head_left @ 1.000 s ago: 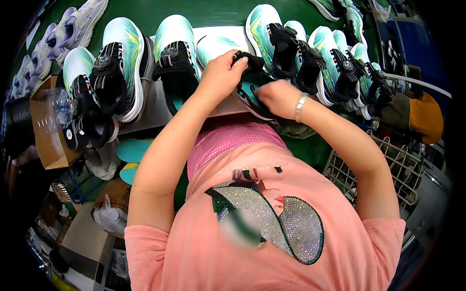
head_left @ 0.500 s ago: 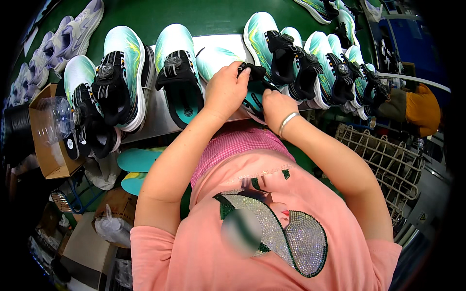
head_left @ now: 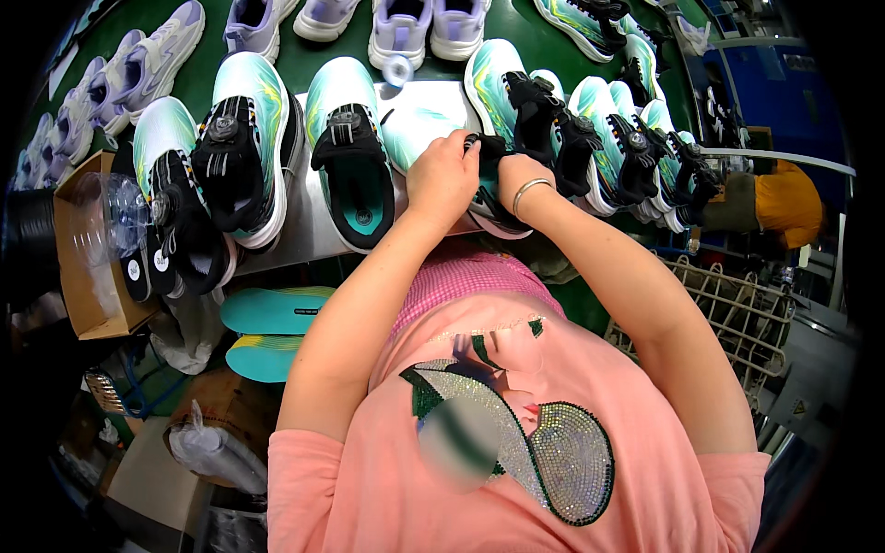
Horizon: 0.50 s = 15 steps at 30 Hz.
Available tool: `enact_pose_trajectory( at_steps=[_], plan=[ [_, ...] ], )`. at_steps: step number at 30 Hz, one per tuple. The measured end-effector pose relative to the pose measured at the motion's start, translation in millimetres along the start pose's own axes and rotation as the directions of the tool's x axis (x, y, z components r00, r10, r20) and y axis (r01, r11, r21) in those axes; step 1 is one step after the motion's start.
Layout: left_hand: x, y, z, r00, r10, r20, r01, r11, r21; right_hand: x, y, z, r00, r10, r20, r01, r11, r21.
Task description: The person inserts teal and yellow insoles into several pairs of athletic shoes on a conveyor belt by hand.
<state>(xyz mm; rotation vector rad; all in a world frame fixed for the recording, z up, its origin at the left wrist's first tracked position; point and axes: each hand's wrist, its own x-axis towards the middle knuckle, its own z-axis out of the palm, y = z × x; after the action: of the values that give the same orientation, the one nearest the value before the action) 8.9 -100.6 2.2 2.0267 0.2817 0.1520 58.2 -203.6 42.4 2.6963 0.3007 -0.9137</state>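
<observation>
A white and mint-green sneaker with a black collar lies on the pale bench top, its toe pointing away from me. My left hand is closed on its black tongue at the near side of the opening. On the collar's right side my right hand, with a bangle at the wrist, has its fingers curled in. The teal inside shows between both hands; my fingertips are partly hidden. Just left stands a matching sneaker with a teal insole, and to the right another sneaker leans toward its neighbours.
More matching sneakers line the left, others the right. Purple and white shoes stand on the green surface beyond. Teal insoles lie below the bench edge at left, near a cardboard box. A wire rack stands at right.
The view has shifted, bringing purple and white shoes and a tape roll into sight at the far side. My right hand has moved up along the collar, nearer my left hand.
</observation>
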Motion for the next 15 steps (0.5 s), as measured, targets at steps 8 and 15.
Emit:
enact_pose_trajectory(
  at_steps=[8, 15],
  plan=[
    [-10, -4, 3, 0.998, 0.018, -0.052, -0.017, 1.000, 0.010, -15, 4, 23, 0.956, -0.243, -0.166, 0.208, 0.957, -0.204],
    [-11, -3, 5, 0.997, 0.022, -0.076, -0.026, 0.998, -0.057, -6, 3, 19, 0.965, -0.227, -0.131, 0.195, 0.955, -0.223]
  ],
)
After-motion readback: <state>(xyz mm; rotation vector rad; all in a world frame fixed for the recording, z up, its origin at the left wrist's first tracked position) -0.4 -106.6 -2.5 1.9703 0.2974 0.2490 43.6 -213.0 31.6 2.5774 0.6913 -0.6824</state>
